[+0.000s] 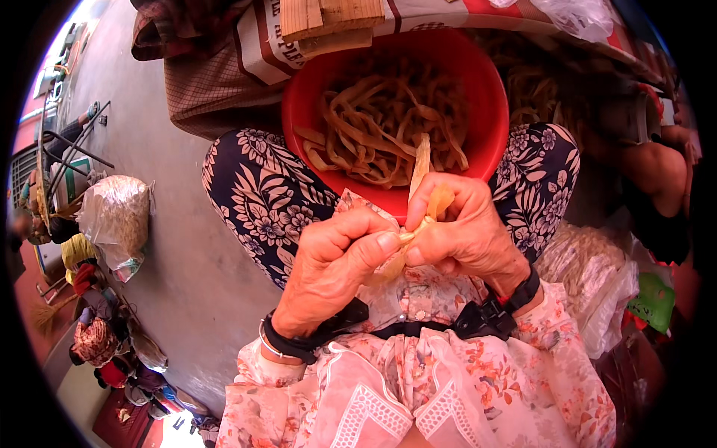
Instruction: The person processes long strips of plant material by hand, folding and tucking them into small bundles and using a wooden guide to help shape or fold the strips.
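In the head view, my left hand [341, 263] pinches one end of a pale yellow, translucent strip [421, 162] between thumb and forefinger. My right hand [462, 229] grips the same strip close by, where it looks twisted or knotted. One tail of the strip points up over the near rim of a red plastic basin [487, 112]; another loop sticks up from my right fingers. Inside the basin lies a tangled heap of brownish strips [375, 129]. Both hands are over my lap, just on the near side of the basin. My fingers partly hide the knot.
Wooden blocks [333, 19] sit on a cloth-covered surface beyond the basin. A plastic bag of pale material [588, 269] lies at my right, near another person's arm [661, 165]. Another filled bag [120, 218] stands on the concrete floor [185, 269] at left.
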